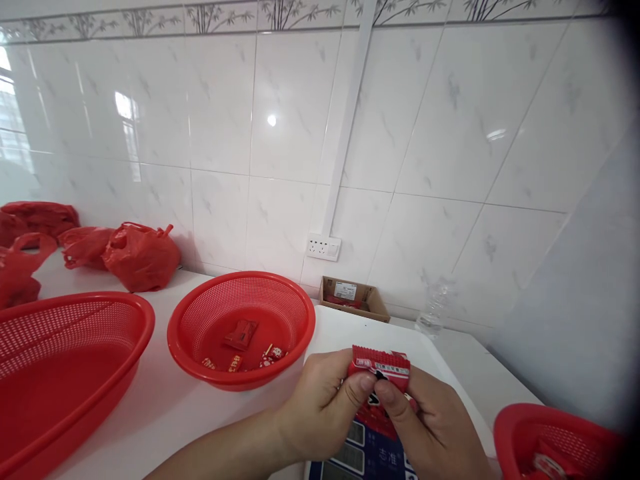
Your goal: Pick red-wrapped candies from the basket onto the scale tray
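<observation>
Both of my hands grip a red snack packet (383, 363) with white lettering and a crimped top edge. My left hand (327, 400) pinches its left side, and my right hand (433, 420) wraps the right side, the two thumbs meeting on its front. Part of the packet is hidden behind the fingers. Beneath the hands lies a digital scale (345, 457) with a blue panel and grey displays, partly covered by them. Left of my hands stands a red perforated basket (185, 317) with a few small packets (241, 335) in it.
A larger red basket (145, 327) stands at the left, another (505, 423) at the lower right with packets inside. Red plastic bags (143, 257) sit at the back left. Against the tiled wall are a cardboard box (377, 303) and a clear plastic bottle (433, 310).
</observation>
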